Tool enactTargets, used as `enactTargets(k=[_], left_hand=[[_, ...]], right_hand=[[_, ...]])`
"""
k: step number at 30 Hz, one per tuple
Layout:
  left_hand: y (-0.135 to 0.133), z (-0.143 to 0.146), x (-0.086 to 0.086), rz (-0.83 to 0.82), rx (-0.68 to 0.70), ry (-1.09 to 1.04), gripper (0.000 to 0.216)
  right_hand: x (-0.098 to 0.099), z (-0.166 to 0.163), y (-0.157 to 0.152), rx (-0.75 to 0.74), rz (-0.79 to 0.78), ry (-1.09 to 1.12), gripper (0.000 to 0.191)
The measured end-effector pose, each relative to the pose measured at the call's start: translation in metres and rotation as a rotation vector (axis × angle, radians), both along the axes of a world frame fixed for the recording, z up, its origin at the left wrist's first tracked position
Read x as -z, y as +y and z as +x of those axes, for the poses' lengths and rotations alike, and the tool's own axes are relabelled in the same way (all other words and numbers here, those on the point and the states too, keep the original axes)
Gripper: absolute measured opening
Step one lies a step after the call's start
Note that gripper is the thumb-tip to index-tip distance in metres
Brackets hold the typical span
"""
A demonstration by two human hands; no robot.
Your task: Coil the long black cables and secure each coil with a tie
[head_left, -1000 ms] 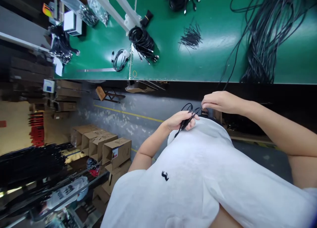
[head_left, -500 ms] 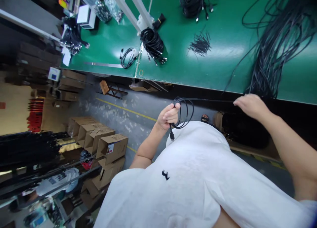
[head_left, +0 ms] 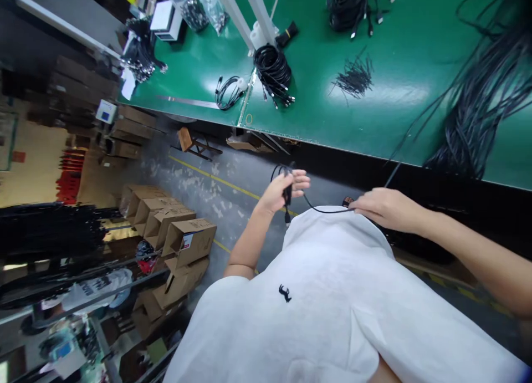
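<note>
My left hand (head_left: 283, 190) holds a looped black cable (head_left: 286, 193), the thumb pressing the loops to the palm while the fingers stretch out. The cable's plug (head_left: 287, 218) dangles below that hand. A slack length runs across to my right hand (head_left: 380, 207), whose fingers pinch it in front of my white shirt. Beyond the right hand, the strand goes up toward the bench edge, near a large heap of loose black cables (head_left: 469, 122).
On the green bench (head_left: 316, 117) lie a pile of short black ties (head_left: 355, 77), bundled cables (head_left: 272, 70), another cable bundle (head_left: 349, 9) and a small coiled cable (head_left: 228, 93). Cardboard boxes (head_left: 189, 236) stand on the floor at left. A person (head_left: 97, 291) is at lower left.
My right hand has come in toward the left one, and the taut strand now sags between them. The left hand has turned with its fingers extended, the loops gathered narrower.
</note>
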State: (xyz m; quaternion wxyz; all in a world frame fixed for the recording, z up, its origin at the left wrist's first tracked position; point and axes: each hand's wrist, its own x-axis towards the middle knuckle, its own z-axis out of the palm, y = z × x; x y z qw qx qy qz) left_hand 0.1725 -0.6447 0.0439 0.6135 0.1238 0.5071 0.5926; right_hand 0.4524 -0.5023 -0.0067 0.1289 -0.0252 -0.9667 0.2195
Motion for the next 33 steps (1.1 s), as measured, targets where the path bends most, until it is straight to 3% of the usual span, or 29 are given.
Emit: enactTargets(k=[4,6,9,12,15,16,17,19,21,23,24,26,29,33], left_hand=[[0.013,0.043,0.024,0.004,0.378,0.016,0.039],[0.015,0.056,0.026,0.024,0.528,-0.008,0.044],[0.011,0.061,0.019,0.021,0.661,-0.09,0.041],[0.0,0.049,0.006,0.046,0.593,-0.18,0.031],[-0.01,0.031,-0.011,0.056,0.314,-0.174,0.032],[-0.012,0.026,-0.017,0.055,0.199,-0.166,0.037],[-0.012,0.02,-0.022,0.064,0.081,-0.16,0.041],[-0.01,0.01,-0.032,0.126,-0.138,-0.154,0.043],[-0.004,0.002,-0.035,0.172,-0.259,-0.133,0.036],[0.004,-0.001,-0.028,0.134,-0.216,-0.065,0.024],[0.008,0.001,-0.02,0.089,-0.138,-0.016,0.019],[0.014,0.01,0.0,0.004,0.065,0.074,0.021],[0.018,0.03,0.026,0.007,0.316,0.111,0.038],[0.015,0.049,0.031,0.12,0.588,0.044,0.048]], right_hand=[[-0.036,-0.028,0.004,-0.034,-0.021,0.027,0.044],[-0.038,-0.039,0.007,-0.051,-0.044,0.006,0.044],[-0.02,-0.037,0.033,-0.067,-0.115,-0.023,0.046],[0.017,-0.001,0.099,0.16,-0.068,-0.042,0.05],[0.052,0.054,0.157,0.627,0.077,-0.213,0.045],[0.058,0.068,0.159,0.679,0.113,-0.297,0.04],[0.06,0.076,0.151,0.683,0.142,-0.363,0.035],[0.054,0.075,0.102,0.515,0.153,-0.437,0.028],[0.039,0.056,0.03,0.206,0.024,-0.36,0.029],[0.02,0.029,-0.03,-0.092,-0.105,-0.302,0.026],[0.01,0.016,-0.047,-0.08,-0.097,-0.265,0.033],[-0.01,-0.008,-0.054,-0.015,-0.076,-0.191,0.042],[-0.033,-0.03,-0.023,0.014,-0.083,-0.113,0.048],[-0.046,-0.04,0.007,0.014,-0.175,-0.117,0.049]])
